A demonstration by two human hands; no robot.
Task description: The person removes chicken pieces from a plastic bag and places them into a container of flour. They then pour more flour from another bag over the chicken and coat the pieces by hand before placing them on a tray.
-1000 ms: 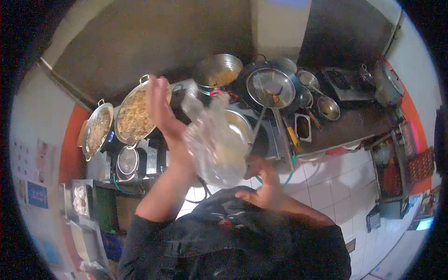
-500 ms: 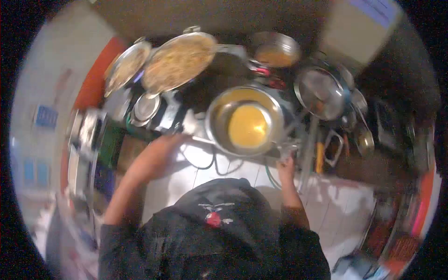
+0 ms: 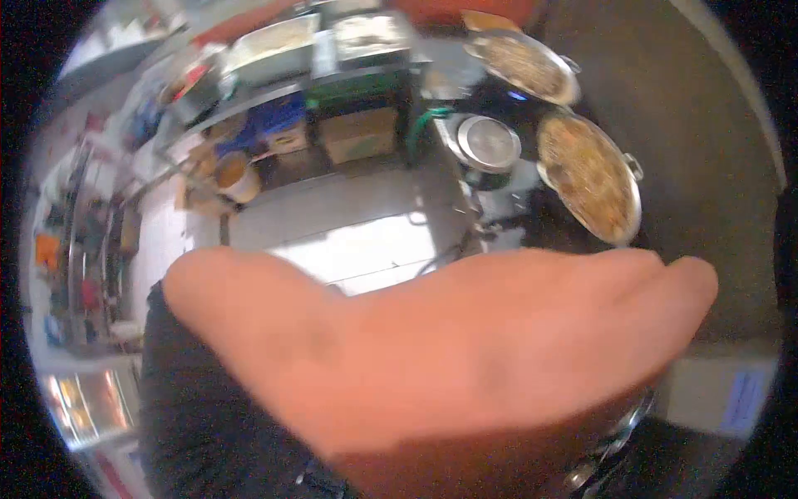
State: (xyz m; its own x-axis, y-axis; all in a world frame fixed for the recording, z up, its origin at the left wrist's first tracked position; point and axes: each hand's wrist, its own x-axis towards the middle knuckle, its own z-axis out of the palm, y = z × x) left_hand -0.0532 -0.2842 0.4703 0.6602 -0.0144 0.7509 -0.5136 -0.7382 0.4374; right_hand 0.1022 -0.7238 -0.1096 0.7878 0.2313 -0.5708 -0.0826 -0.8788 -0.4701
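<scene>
A bare hand and arm, which appear to be my left hand, cross the lower half of the view very close to the camera. They are blurred. A rounded end lies at the left and finger-like folds show at the right, but I cannot make out the finger pose or anything held. My right hand is out of sight. Beyond the raised hand, at the upper right, lie two oval metal dishes of food, the nearer dish and the farther dish. A round metal-lidded container stands left of them.
Food trays line the counter at the upper left. Below it are a cardboard box and a bucket. Pale tiled floor shows between the counter and the hand. A brown wall rises at the right.
The view has swung left, bringing the dishes to the upper right. A hand has come up close to the camera. The steel bowl of yellow liquid and my right hand no longer show.
</scene>
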